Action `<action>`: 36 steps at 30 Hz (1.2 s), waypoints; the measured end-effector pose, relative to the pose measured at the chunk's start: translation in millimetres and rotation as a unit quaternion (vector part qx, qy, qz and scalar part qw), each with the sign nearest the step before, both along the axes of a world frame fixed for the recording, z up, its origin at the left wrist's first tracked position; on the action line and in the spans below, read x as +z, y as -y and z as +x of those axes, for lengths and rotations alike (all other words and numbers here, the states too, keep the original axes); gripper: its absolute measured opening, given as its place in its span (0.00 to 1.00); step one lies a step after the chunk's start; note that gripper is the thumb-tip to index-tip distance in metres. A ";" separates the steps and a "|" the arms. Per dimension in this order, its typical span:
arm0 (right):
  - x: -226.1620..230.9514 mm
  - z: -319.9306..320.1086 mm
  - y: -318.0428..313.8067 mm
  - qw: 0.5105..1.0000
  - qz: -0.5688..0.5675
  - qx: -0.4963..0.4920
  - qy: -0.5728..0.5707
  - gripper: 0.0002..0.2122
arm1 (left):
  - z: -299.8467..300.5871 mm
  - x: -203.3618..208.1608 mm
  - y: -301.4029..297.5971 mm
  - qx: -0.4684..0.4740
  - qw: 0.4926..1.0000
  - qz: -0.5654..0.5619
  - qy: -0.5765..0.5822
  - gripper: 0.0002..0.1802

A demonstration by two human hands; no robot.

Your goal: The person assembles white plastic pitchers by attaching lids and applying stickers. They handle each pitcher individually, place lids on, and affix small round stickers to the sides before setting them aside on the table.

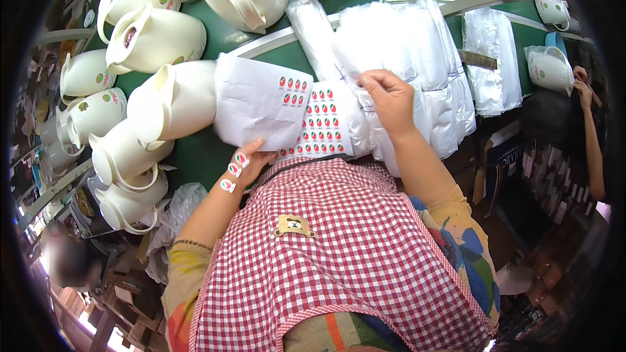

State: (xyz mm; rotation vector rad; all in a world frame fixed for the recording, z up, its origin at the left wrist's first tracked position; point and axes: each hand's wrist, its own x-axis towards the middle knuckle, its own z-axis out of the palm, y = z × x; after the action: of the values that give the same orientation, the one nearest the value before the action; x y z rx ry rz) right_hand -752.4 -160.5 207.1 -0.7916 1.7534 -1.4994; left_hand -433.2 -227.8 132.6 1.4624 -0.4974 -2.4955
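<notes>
My left hand (246,161) grips the lower edge of a white sticker sheet (257,104), which is mostly bare, with several red-and-green oval stickers at its right end. A few loose stickers (235,169) cling to the back of that hand and wrist. Partly under this sheet lies a fuller sticker sheet (323,120). My right hand (391,99) is closed in a pinch over a pile of clear plastic bags (417,58), its fingertips on what looks like a bag's edge. Just left of the sheets, a cream pitcher (186,101) lies on its side.
More cream pitchers (163,39) crowd the green table (208,156) at left and back. A pale curved rail (261,42) crosses the tabletop. Further right lies another bag stack (492,78) with a dark strip on it. Another person's hands (582,85) hold a bagged pitcher (549,68).
</notes>
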 end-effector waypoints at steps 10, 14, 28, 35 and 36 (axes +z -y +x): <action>-16.9 -49.7 -37.7 0.994 -0.019 -0.096 -0.047 0.02 | -106.7 148.8 123.0 -0.323 0.907 -0.256 -0.091 0.26; -3.3 -46.0 -49.4 0.990 -0.032 -0.095 -0.100 0.01 | -254.9 137.6 165.3 -0.116 0.896 -0.429 0.016 0.38; 59.3 -109.8 -71.4 0.915 -0.121 -0.195 -0.332 0.04 | -352.6 218.9 201.1 -0.094 0.913 -0.334 -0.214 0.20; 108.2 -117.2 -41.9 0.828 -0.171 -0.026 -0.533 0.07 | -337.6 192.6 131.1 -0.078 0.952 -0.227 -0.188 0.21; 100.8 -119.4 -42.5 0.818 -0.162 0.001 -0.551 0.08 | -339.7 186.1 129.4 -0.053 0.960 -0.215 -0.174 0.21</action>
State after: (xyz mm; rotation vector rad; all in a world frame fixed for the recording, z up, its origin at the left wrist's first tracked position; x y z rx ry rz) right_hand -871.8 -117.9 308.0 -2.1561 2.2401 -1.4269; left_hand -772.9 -357.2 318.7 0.8353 -0.9883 -2.4377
